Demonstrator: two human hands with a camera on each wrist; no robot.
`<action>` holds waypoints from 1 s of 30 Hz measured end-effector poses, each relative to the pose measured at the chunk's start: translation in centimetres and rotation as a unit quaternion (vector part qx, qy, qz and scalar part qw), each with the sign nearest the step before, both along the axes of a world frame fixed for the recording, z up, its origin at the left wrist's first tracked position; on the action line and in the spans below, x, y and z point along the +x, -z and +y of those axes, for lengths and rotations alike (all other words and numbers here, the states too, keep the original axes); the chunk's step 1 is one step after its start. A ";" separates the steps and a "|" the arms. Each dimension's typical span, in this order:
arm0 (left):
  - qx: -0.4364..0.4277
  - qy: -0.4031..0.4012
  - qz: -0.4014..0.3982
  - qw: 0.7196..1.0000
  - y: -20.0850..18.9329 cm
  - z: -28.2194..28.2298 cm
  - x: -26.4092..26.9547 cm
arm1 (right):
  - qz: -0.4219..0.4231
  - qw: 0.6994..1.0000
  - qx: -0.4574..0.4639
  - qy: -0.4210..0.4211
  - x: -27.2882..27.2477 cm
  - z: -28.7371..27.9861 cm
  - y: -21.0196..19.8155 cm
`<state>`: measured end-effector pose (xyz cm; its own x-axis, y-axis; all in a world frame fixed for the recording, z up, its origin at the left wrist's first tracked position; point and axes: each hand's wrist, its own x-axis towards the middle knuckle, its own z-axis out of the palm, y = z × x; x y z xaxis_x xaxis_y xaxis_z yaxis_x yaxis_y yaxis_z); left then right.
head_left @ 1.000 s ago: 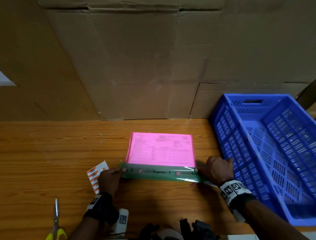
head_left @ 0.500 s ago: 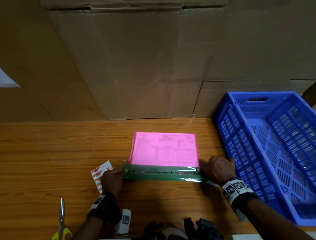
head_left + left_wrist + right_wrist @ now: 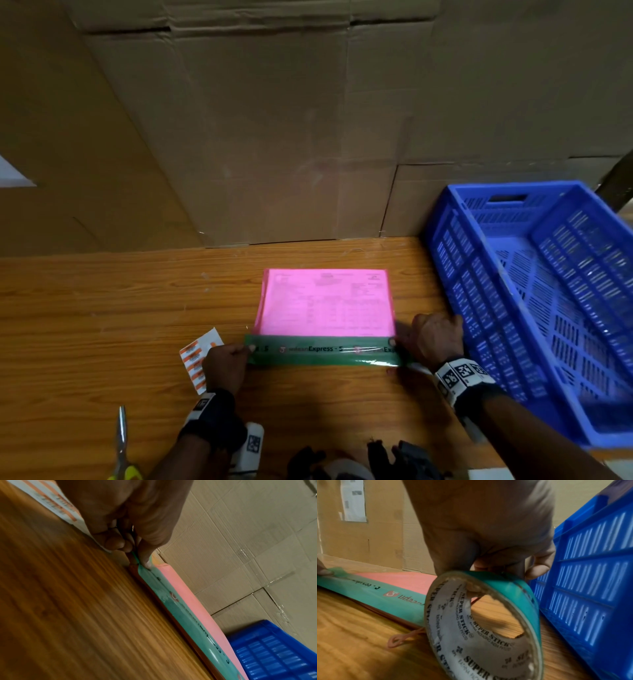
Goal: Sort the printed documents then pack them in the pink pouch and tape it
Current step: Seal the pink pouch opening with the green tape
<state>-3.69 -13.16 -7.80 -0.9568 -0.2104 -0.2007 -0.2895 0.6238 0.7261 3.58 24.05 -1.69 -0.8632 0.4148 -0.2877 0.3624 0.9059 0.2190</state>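
The pink pouch (image 3: 325,301) lies flat on the wooden table, printed documents showing through it. A strip of green printed tape (image 3: 322,353) runs across its near edge. My left hand (image 3: 226,363) pinches the strip's left end (image 3: 137,559) between thumb and fingers. My right hand (image 3: 435,337) grips the tape roll (image 3: 488,622) at the strip's right end, beside the pouch's right corner; the roll stands on edge on the table. The pouch (image 3: 397,578) and its pink string loop (image 3: 397,641) show in the right wrist view.
A blue slatted crate (image 3: 534,308) stands just right of my right hand. An orange-and-white label sheet (image 3: 197,359) lies by my left hand. Scissors (image 3: 121,445) rest at the near left. Cardboard boxes (image 3: 274,137) wall off the back of the table.
Both hands hold the same ends of the tape as before. The camera has shifted slightly; the strip lies a little flatter on the pouch edge.
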 end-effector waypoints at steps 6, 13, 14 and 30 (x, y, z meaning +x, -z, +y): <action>-0.015 0.021 -0.016 1.000 -0.1 0.3 -0.4 | -0.015 1.000 0.004 -0.001 -0.2 -0.2 0.3; -0.031 0.018 -0.001 0.999 -0.3 0.5 0.1 | 0.028 0.999 0.027 -0.021 0.2 -0.6 0.3; -0.027 0.013 0.002 1.000 -0.4 0.6 0.2 | 0.035 0.999 0.024 -0.022 0.3 -0.8 0.2; 0.054 0.001 -0.015 0.998 -0.7 -0.5 -0.3 | 0.102 0.995 0.003 -0.014 0.7 -1.5 0.2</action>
